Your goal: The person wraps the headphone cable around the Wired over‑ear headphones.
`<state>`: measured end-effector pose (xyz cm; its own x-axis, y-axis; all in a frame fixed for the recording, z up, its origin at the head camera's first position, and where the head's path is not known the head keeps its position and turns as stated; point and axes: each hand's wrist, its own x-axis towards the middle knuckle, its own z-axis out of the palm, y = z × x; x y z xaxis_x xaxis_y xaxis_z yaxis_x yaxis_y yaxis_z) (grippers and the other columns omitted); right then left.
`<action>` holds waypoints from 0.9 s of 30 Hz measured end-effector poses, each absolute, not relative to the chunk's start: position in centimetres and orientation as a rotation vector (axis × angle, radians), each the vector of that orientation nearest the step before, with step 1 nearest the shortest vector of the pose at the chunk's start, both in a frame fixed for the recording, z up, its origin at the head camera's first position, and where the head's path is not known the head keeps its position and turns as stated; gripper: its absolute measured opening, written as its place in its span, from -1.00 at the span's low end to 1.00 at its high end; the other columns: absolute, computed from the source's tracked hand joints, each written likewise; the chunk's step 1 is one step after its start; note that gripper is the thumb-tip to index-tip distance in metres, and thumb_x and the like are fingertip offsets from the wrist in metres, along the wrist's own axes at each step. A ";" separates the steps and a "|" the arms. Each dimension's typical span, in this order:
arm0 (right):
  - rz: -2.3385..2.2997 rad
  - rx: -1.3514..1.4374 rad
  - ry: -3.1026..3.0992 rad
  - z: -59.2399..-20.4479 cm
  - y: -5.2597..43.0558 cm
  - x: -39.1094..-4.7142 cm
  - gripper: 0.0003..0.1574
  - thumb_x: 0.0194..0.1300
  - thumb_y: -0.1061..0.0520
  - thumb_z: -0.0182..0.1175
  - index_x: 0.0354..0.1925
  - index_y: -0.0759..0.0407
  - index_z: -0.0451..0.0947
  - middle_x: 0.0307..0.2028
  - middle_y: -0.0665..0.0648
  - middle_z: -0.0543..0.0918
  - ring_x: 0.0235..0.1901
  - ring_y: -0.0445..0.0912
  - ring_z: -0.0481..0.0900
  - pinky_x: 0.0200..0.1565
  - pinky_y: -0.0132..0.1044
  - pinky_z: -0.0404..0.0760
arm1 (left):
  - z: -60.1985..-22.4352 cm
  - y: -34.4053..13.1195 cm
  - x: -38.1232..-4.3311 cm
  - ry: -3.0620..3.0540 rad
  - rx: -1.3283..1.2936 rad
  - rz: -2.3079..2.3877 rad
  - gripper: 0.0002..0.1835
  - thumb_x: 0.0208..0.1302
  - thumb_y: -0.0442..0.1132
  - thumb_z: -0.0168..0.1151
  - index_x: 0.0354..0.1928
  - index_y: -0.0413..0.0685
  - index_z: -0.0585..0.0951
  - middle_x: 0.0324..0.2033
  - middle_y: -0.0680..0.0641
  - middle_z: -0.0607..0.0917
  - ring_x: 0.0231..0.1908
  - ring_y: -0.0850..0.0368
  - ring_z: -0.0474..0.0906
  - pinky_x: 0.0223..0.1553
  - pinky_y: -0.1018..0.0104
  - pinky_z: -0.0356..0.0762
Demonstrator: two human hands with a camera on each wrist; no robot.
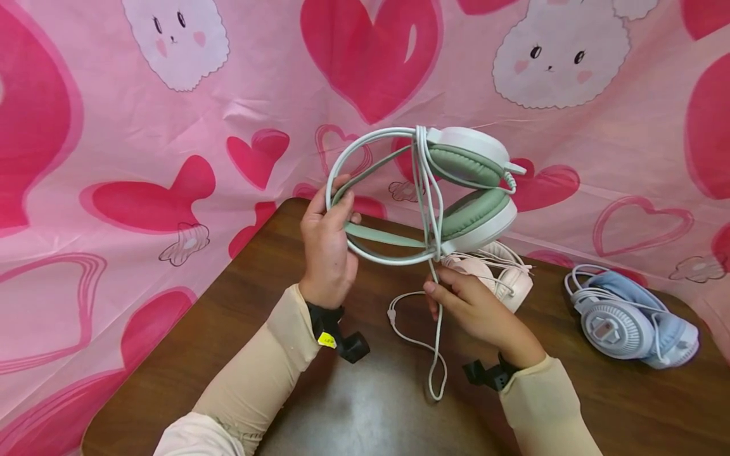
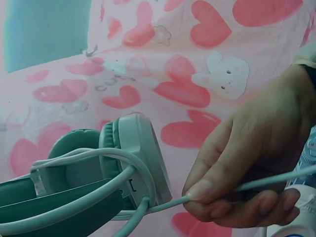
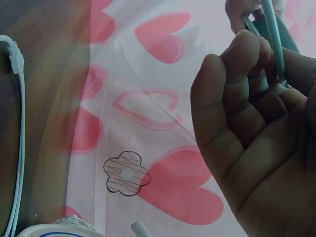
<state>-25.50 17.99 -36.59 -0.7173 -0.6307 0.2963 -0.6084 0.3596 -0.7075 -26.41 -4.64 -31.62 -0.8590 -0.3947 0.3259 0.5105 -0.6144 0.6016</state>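
Observation:
White headphones with green ear pads (image 1: 467,164) are held up above the table, ear cups to the right. My left hand (image 1: 329,253) grips the headband at its left end. Several loops of white cable (image 1: 422,164) are wound around the headphones beside the ear cups. Below them, my right hand (image 1: 479,310) pinches the cable between thumb and fingers, and a loose length hangs down to the table. The left wrist view shows this pinch at the right hand (image 2: 247,168), near an ear cup (image 2: 143,153). In the right wrist view, the right hand's (image 3: 256,133) fingers curl by the cable.
Pale pink headphones (image 1: 516,285) lie on the brown table (image 1: 239,323) behind the right hand. Light blue headphones (image 1: 618,326) with bundled cable lie at the right. A pink cloth (image 1: 274,82) with hearts hangs along the table's back and left edges.

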 end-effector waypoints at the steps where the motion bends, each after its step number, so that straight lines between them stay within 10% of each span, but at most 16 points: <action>1: -1.314 -1.167 2.566 -36.6 18.0 -25.5 -0.69 0.47 0.19 0.03 -0.46 -0.01 0.45 -0.58 -0.13 0.53 -0.45 -0.18 0.50 -0.33 -0.31 0.44 | -31.6 -4.7 -26.4 -0.979 -0.220 -2.422 -0.69 0.33 -0.46 0.13 0.10 -0.42 0.53 -0.12 -0.09 0.56 -0.27 0.13 0.41 -0.29 0.37 0.44; 27: -1.132 -1.090 2.536 -36.4 17.8 -25.0 -0.80 0.42 0.07 0.14 -0.41 -0.04 0.49 -0.60 -0.13 0.56 -0.55 -0.17 0.53 -0.43 -0.31 0.47 | -32.2 -4.4 -26.2 -1.199 -0.326 -1.883 -0.72 0.17 -0.50 0.31 -0.04 -0.37 0.67 -0.22 -0.13 0.60 -0.10 -0.05 0.50 -0.07 0.21 0.58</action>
